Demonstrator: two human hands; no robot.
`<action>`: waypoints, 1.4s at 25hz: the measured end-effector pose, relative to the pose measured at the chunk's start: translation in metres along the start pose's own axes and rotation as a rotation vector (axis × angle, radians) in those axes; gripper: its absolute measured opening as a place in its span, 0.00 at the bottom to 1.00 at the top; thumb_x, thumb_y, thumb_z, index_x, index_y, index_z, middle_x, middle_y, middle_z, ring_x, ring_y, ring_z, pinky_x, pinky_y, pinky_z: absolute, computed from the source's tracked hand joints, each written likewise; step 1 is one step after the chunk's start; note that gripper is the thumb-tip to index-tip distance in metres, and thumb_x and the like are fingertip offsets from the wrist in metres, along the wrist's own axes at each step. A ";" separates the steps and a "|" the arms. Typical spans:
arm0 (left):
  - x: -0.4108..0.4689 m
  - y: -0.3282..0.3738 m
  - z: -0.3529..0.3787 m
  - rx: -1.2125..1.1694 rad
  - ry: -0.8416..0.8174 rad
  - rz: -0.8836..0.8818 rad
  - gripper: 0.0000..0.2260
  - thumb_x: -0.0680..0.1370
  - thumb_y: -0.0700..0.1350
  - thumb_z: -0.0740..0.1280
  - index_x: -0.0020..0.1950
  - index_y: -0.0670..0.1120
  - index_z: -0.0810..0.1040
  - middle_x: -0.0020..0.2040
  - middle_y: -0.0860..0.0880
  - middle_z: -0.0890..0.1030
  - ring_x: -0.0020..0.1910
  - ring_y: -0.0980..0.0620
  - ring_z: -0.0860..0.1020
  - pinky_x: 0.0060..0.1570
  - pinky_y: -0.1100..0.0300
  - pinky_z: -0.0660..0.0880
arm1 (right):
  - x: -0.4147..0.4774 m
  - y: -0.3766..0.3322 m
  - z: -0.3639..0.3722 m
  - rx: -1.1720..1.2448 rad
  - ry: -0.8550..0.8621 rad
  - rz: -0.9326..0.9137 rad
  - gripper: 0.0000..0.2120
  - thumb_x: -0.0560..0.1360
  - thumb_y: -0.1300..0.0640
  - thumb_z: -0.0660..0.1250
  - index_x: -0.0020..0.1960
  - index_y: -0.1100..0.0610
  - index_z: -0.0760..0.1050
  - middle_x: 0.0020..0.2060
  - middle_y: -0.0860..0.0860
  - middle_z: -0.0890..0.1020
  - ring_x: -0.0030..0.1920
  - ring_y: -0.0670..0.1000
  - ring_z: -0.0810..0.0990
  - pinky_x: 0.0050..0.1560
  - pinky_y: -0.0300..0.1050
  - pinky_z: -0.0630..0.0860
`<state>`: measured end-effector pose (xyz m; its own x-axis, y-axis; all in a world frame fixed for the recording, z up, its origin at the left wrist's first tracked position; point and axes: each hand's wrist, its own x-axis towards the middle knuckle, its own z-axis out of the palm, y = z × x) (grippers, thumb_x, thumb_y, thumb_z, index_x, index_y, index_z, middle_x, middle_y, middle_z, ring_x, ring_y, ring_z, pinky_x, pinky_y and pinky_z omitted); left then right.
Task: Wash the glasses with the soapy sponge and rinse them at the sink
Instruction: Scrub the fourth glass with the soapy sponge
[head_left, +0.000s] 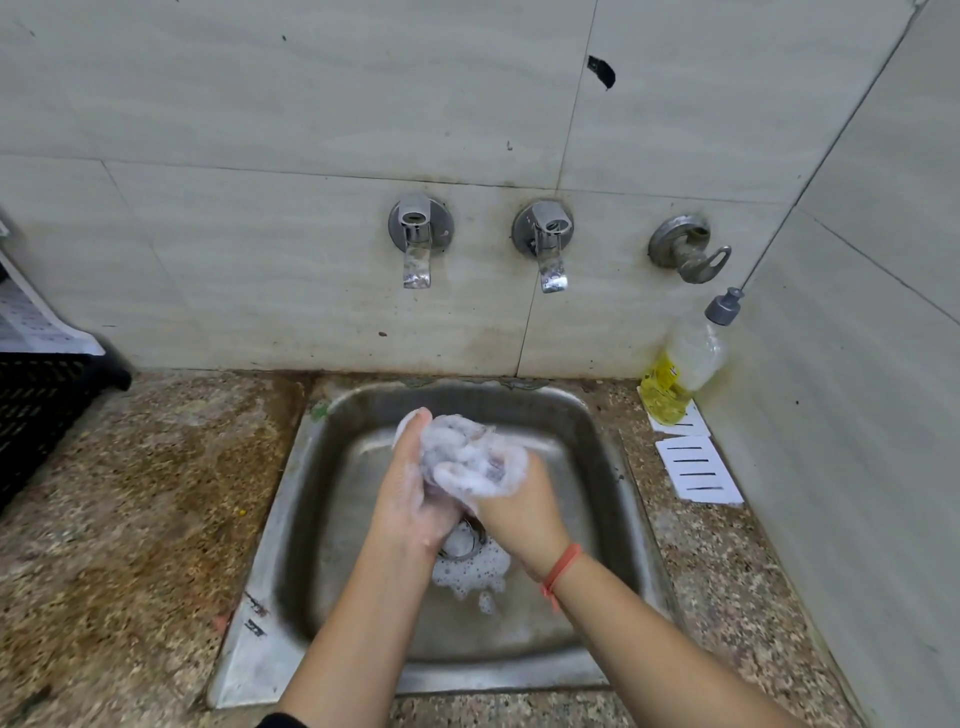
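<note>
Both my forearms (358, 623) are reaching over the sink (260, 597). My left hand (410, 493) and right hand (524, 506) are clasping a foamy lump (467, 452) above the drain (465, 543); under the suds I am failing to tell glass from sponge. I am judging this as the scrubbing step. No water is running from the taps (415, 244), so rinsing is calling for one freed hand to open one. Beyond, a soap bottle (675, 374) is standing on the table (130, 493).
</note>
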<state>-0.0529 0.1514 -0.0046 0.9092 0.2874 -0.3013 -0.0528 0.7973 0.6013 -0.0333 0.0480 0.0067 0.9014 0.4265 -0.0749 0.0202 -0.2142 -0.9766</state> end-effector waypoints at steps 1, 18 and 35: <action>0.003 0.002 -0.004 -0.050 0.010 -0.024 0.11 0.76 0.49 0.67 0.44 0.41 0.76 0.35 0.44 0.79 0.33 0.46 0.79 0.33 0.54 0.79 | -0.001 -0.006 -0.005 0.215 -0.090 0.079 0.13 0.66 0.54 0.74 0.39 0.64 0.77 0.35 0.55 0.82 0.35 0.53 0.80 0.38 0.47 0.77; 0.030 -0.035 0.018 -0.110 -0.039 -0.317 0.29 0.55 0.39 0.80 0.52 0.44 0.75 0.50 0.43 0.79 0.48 0.45 0.78 0.41 0.51 0.81 | -0.010 0.016 -0.154 -0.013 0.330 0.120 0.09 0.66 0.68 0.60 0.28 0.61 0.69 0.28 0.61 0.77 0.30 0.51 0.73 0.35 0.43 0.70; 0.049 -0.057 0.058 0.068 0.082 -0.461 0.14 0.78 0.42 0.61 0.33 0.51 0.65 0.23 0.52 0.70 0.20 0.53 0.70 0.21 0.63 0.72 | 0.028 0.116 -0.210 -1.261 0.405 0.101 0.07 0.71 0.53 0.69 0.41 0.57 0.79 0.41 0.53 0.83 0.45 0.57 0.76 0.41 0.45 0.73</action>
<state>0.0190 0.0895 -0.0104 0.7954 -0.0455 -0.6044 0.3787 0.8158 0.4370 0.0854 -0.1494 -0.0664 0.9826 0.1176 0.1438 0.1325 -0.9862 -0.0990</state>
